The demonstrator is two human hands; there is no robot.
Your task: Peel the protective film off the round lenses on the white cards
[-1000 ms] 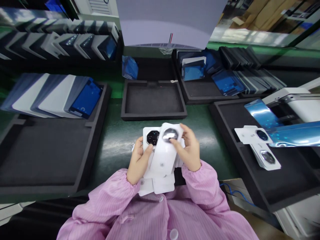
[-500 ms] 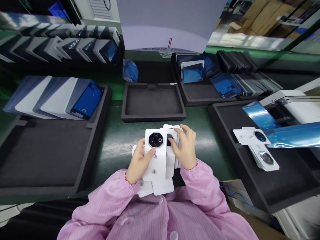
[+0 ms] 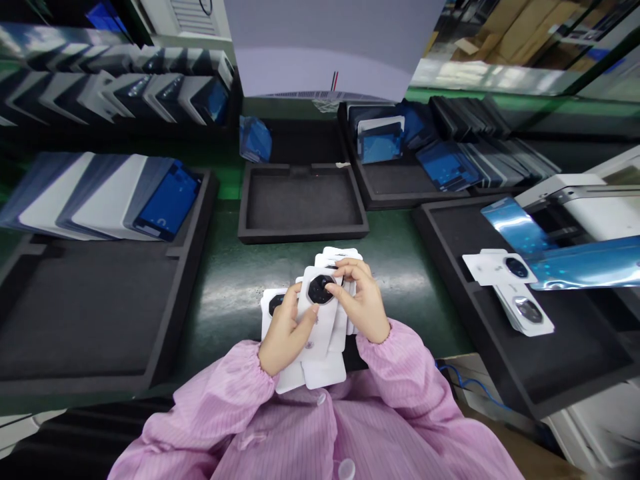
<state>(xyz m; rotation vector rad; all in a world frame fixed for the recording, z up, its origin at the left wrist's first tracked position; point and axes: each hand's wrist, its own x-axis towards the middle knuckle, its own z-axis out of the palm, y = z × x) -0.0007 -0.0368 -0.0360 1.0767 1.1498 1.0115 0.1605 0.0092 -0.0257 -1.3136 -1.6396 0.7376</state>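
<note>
A white phone back cover (image 3: pixel 317 325) with a black octagonal camera window (image 3: pixel 321 289) is held up in front of me, slightly tilted. My left hand (image 3: pixel 283 337) grips its left edge, thumb on the front face. My right hand (image 3: pixel 366 301) pinches its upper right side, the thumb over the camera window and the fingers at the top edge. More white covers lie overlapped behind and beneath it. One of them, a cover (image 3: pixel 267 308) at the left, shows part of its dark window; another cover (image 3: pixel 325 371) sticks out below.
Black foam trays stand around: a large tray (image 3: pixel 95 307) at left with a row of panels (image 3: pixel 100 193), a small tray (image 3: pixel 303 232) ahead, and a tray (image 3: pixel 565 373) at right with white covers (image 3: pixel 525 310) and blue film (image 3: pixel 590 263). Racks of panels line the back.
The held cover has tilted and dropped slightly. My right hand has moved left from the covers behind onto this cover's camera window and top edge. The view has shifted a little.
</note>
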